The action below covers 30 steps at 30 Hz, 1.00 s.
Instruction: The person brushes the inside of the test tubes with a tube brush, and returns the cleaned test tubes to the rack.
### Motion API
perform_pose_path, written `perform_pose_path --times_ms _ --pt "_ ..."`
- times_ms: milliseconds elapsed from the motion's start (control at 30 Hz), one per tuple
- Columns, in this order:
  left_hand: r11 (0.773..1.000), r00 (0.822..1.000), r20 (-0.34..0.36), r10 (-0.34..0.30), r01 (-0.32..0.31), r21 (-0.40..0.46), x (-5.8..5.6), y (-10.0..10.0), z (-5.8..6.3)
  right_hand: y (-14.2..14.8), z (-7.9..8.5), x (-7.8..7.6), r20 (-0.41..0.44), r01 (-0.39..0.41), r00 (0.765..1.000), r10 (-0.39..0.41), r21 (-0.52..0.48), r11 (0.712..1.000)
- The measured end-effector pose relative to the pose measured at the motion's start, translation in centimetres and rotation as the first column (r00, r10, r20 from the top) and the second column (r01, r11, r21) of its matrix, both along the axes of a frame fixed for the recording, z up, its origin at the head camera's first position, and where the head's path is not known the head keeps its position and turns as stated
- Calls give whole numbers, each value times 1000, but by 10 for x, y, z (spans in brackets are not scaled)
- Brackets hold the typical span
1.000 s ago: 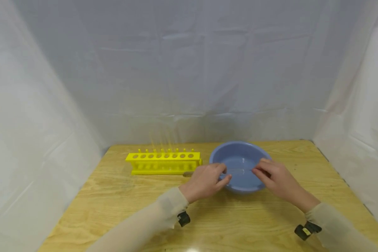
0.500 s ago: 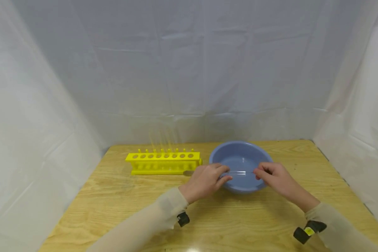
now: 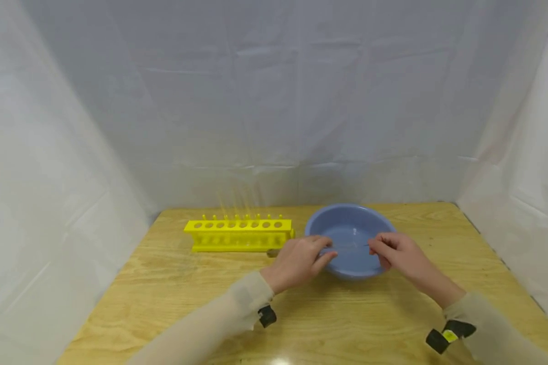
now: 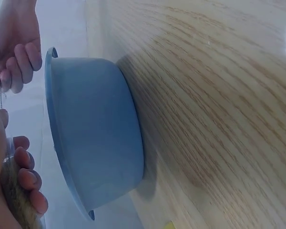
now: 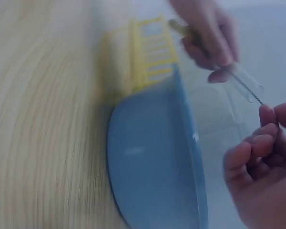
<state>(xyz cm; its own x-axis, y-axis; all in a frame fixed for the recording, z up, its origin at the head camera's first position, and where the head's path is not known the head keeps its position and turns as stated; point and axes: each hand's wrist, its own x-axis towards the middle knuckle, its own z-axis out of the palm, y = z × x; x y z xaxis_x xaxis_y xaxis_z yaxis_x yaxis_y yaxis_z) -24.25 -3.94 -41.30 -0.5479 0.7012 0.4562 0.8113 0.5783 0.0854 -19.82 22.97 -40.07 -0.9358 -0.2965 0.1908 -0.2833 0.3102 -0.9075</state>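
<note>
My left hand grips a clear glass test tube lying roughly level over the blue basin. Inside the tube is a test tube brush; its tan bristles fill the end in the left palm and show past that hand's left side in the head view. A thin twisted wire handle comes out of the tube's mouth toward the right. My right hand pinches this wire between thumb and fingers, a little apart from the tube. Glass and wire are faint in the head view.
A yellow test tube rack stands left of the basin, with several clear tubes or rods rising faintly behind its top. The wooden table has white sheeting at its back and sides.
My right hand has shifted slightly to the right and its fingers have changed their pose on the wire. The left hand stays almost still. The tube's bright glint has faded.
</note>
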Motion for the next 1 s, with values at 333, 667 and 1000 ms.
perform_pose_path --times_ms 333,667,1000 --pt "999 999 32 -39 40 -25 -1 -3 0 3 -6 -1 -797 260 570 200 406 876" --pt "998 997 56 -53 55 -29 0 -2 -1 7 -6 -5 -875 307 374 306 428 850" --pt "997 996 57 -74 76 -31 0 -3 -2 8 -2 -5 -860 311 363 358 474 823"
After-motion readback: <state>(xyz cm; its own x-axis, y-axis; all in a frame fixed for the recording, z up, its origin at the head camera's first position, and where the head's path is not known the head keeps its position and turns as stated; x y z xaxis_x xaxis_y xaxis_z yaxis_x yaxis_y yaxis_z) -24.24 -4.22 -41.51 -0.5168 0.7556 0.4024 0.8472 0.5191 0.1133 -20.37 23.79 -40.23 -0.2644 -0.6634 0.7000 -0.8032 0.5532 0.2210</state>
